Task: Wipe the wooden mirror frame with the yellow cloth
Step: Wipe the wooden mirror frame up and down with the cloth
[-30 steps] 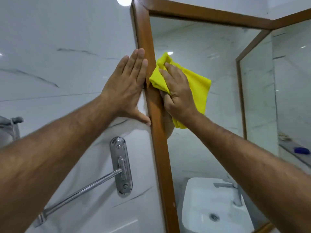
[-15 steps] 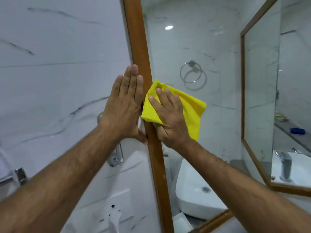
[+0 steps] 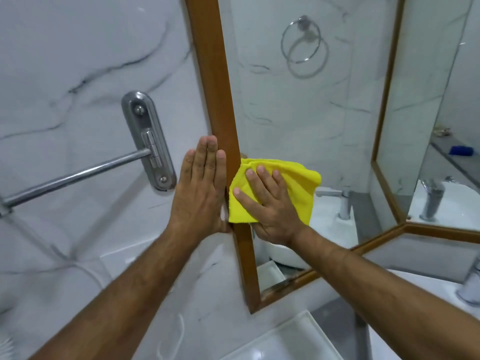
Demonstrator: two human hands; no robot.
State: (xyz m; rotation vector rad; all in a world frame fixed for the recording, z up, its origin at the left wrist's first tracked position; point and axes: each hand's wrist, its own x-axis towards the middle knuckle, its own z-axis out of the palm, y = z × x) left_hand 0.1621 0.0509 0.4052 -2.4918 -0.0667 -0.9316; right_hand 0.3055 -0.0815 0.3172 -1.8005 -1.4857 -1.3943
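Observation:
The wooden mirror frame (image 3: 211,74) runs down the middle of the view, its left upright leaning slightly and meeting the bottom rail near the lower centre. My right hand (image 3: 270,203) presses the folded yellow cloth (image 3: 298,188) flat against the glass and the inner edge of that upright. My left hand (image 3: 200,188) lies flat, fingers together, on the marble wall just left of the upright, touching its outer edge. The cloth's lower middle is hidden under my right hand.
A steel towel bar (image 3: 75,178) on an oval bracket (image 3: 148,141) juts from the marble wall at the left. A white basin (image 3: 283,341) sits below. The mirror reflects a towel ring (image 3: 302,40), a tap and a second wood-framed mirror (image 3: 387,100).
Both hands and the cloth have slid down the left upright from near its top to its lower part. The view has tilted down, so the frame's bottom corner now shows.

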